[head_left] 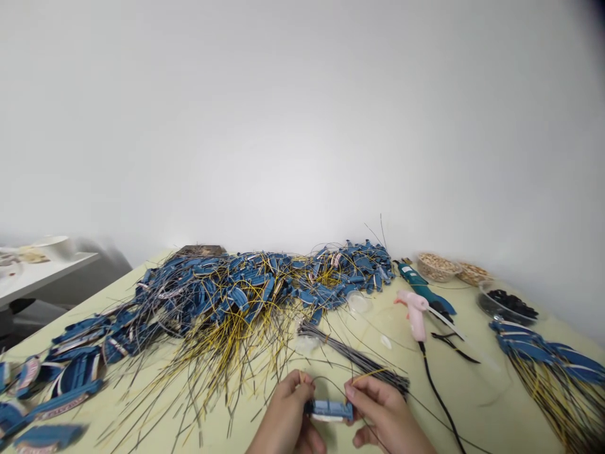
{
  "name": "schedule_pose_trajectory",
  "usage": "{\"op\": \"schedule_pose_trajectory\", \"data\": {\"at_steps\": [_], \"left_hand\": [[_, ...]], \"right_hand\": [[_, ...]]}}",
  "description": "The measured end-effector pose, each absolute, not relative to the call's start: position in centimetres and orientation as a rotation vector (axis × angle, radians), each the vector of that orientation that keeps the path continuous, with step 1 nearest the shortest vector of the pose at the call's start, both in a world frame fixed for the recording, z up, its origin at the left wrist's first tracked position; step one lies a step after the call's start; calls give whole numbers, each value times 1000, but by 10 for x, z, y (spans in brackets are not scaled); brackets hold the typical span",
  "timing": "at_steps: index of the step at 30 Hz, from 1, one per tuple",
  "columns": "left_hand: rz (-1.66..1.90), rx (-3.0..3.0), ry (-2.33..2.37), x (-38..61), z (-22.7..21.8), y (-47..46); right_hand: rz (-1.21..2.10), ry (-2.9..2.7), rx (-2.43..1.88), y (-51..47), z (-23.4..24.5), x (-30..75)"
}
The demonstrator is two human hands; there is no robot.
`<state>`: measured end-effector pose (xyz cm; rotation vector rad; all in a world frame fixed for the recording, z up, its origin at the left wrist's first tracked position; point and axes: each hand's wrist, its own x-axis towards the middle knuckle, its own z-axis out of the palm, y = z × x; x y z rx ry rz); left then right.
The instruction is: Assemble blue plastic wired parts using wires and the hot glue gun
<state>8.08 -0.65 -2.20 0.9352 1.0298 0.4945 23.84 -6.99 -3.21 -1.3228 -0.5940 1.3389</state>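
Note:
At the front of the table my left hand (293, 408) is closed on one end of a small blue plastic piece (333, 408) with a pale strip along its near side. My right hand (380, 411) is closed at the other end, thumb and forefinger pinched by a thin yellow-and-dark wire (371, 374). Dark wire loops between the two hands above the piece. The undersides of both hands' grips are hidden. Just beyond my right hand lies a tied bundle of grey wires (352, 354).
A large heap of wired blue pieces (236, 284) covers the back and left. To the right are a pink glue gun (416, 315) with a black cord, pliers (454, 348), a green power tool (423, 287), a bowl of black parts (508, 306) and more wired pieces (543, 350).

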Motion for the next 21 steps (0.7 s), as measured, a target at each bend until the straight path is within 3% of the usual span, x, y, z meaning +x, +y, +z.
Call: {"op": "schedule_pose_trajectory", "data": {"at_steps": [12,21], "left_hand": [[506,643,901,76,-5,-11],[516,627,1101,55,-9,-21]], "right_hand": [[1374,-558,-1327,-80,-27,248],[1186,-634,-1493,-85,-47,256]]}}
